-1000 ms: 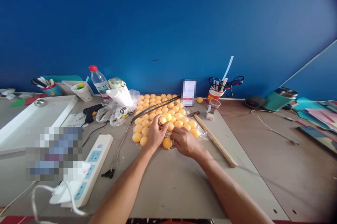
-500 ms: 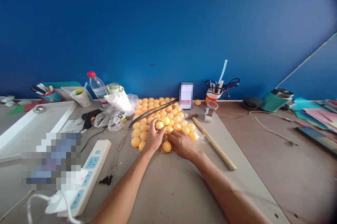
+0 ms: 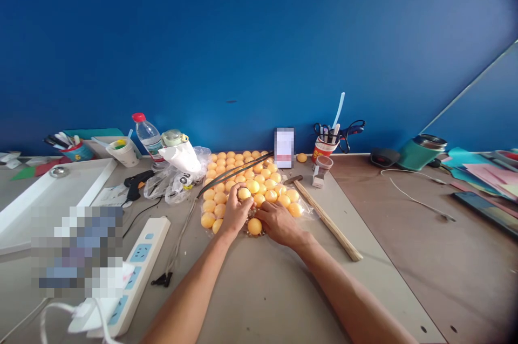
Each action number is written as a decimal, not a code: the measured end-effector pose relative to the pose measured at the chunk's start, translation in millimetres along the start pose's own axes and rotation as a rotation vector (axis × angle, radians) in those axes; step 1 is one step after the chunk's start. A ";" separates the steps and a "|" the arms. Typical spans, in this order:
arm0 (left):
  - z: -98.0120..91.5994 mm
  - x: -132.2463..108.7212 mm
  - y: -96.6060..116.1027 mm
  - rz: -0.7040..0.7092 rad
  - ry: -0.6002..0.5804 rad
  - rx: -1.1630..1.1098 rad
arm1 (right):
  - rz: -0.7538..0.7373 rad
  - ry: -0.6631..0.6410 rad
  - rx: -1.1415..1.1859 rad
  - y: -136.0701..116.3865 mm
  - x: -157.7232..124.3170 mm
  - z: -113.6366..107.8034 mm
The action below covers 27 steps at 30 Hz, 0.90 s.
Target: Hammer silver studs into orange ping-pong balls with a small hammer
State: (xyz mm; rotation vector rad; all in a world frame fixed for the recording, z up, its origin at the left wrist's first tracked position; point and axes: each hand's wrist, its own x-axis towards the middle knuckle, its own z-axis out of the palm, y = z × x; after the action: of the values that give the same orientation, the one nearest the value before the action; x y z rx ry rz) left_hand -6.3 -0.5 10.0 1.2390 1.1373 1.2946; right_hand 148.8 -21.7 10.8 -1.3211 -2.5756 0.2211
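Note:
Many orange ping-pong balls lie close together on the table, partly under clear plastic. My left hand is closed around one ball, its thumb and fingers at the ball's sides. Beside it, my right hand has its fingers curled together at the front of the balls. Whatever it pinches is hidden. Between the hands, a single ball rests on the table with small brownish bits around it. Two dark strips lie across the balls behind my hands.
A hammer lies to the right. Behind stand a phone and a paper cup holding scissors. To the left are a power strip, a glue gun, a plastic bottle and a white tray.
The whole view has shifted slightly. Both hands keep nearly the same place and grip, and the balls have not visibly moved.

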 end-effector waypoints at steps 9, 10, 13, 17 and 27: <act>-0.7 1.9 1.0 -0.061 -0.030 -0.097 | 0.032 -0.002 0.037 0.0 1.5 2.0; -0.8 1.9 1.1 -0.066 -0.031 -0.103 | 0.029 -0.001 0.051 0.6 0.8 1.1; -0.7 1.2 2.5 -0.065 -0.034 -0.105 | 0.051 0.004 0.070 1.4 0.0 -0.6; -0.3 -0.1 4.9 -0.055 -0.046 -0.083 | 0.067 -0.004 0.051 1.1 1.7 -0.2; -0.4 0.9 5.9 -0.034 -0.012 -0.062 | 0.092 0.261 0.548 10.0 -2.9 -0.4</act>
State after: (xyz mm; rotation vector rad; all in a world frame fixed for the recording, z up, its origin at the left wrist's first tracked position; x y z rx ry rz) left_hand -6.9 -0.1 15.9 1.1759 1.0970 1.2864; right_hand 158.4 -18.2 8.3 -1.1639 -2.0346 0.6673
